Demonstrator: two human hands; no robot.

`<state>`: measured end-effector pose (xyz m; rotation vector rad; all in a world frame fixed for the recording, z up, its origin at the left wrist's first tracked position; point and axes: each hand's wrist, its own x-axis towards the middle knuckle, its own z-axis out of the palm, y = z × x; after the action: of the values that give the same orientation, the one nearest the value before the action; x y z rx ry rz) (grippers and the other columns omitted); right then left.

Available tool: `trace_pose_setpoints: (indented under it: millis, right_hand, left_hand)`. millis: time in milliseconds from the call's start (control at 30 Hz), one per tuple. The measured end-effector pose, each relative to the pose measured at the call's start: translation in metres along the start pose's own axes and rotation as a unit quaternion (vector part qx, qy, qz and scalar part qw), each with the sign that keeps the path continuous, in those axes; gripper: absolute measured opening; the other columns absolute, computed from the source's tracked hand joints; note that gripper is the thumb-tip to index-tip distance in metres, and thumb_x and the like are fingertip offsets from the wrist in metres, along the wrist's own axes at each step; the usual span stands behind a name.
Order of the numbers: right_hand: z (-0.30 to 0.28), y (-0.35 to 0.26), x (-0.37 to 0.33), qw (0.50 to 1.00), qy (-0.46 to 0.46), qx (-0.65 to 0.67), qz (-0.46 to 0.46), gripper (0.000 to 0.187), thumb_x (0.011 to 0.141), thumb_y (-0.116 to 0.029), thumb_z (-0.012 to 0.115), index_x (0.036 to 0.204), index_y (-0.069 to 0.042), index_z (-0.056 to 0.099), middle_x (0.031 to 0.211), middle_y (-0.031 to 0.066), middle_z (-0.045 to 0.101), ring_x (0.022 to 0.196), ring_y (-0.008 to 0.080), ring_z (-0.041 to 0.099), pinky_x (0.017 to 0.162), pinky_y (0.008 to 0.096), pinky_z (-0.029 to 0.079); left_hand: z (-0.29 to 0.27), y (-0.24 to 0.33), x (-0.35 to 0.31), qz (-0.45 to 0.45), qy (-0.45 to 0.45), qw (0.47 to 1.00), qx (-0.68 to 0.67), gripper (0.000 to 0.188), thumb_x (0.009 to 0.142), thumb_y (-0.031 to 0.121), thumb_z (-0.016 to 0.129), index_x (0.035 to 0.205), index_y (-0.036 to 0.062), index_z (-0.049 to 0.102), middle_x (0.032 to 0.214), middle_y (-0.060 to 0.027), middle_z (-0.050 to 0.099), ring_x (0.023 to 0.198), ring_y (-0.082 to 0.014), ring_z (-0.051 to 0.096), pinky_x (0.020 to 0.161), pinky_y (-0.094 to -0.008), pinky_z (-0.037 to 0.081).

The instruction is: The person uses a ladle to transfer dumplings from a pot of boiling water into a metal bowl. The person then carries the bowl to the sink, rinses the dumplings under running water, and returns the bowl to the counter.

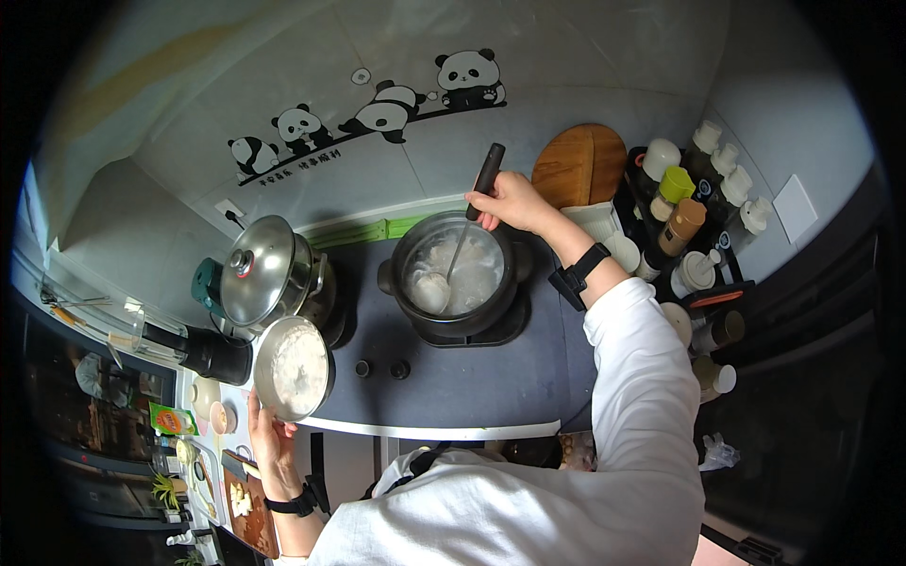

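Observation:
My right hand (510, 201) is closed around the black handle of a ladle (489, 165). The ladle reaches down into a dark cooking pot (462, 326) on the stove, its round head in cloudy, steaming liquid with pale pieces; what these are I cannot make out. At the stove's left front edge, my left hand (272, 439) grips the rim and side of a metal bowl (328, 385), tilted so its inside shows. White, flour-like stuff (298, 366) covers the bowl's inside.
A lidded steel pot (260, 274) stands on the left burner. Seasoning bottles (681, 226) crowd a rack on the right, beside a round wooden board (578, 165). At lower left, a cutting board (247, 521) bears pale cut pieces. Two knobs (400, 369) sit on the stove's front.

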<state>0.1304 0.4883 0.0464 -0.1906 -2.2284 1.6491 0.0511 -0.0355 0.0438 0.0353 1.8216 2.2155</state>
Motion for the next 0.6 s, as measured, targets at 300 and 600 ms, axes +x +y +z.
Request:
trace_pose_setpoints:
  millis: [300, 600]
  right_hand:
    - [0.005, 0.016, 0.003, 0.998, 0.061, 0.029, 0.018, 0.032, 0.089, -0.024, 0.065, 0.081, 0.006, 0.061, 0.068, 0.0108, 0.065, 0.058, 0.0159, 0.066, 0.053, 0.0264, 0.054]
    - [-0.005, 0.039, 0.002, 0.987, 0.143, 0.072, 0.022, 0.031, 0.09, -0.023, 0.064, 0.084, 0.007, 0.061, 0.068, 0.0119, 0.066, 0.055, 0.0162, 0.065, 0.053, 0.0268, 0.055]
  left_hand:
    - [0.0, 0.001, -0.003, -0.001, 0.014, 1.0, -0.019, 0.052, 0.09, 0.002, 0.042, 0.141, 0.0058, 0.033, 0.101, -0.0154, 0.064, 0.045, -0.0154, 0.058, 0.041, -0.0225, 0.051]
    - [-0.004, 0.0, -0.002, 0.008, 0.003, 1.0, -0.015, 0.052, 0.089, 0.001, 0.04, 0.14, 0.0058, 0.034, 0.101, -0.0149, 0.064, 0.045, -0.0149, 0.057, 0.042, -0.0221, 0.051]
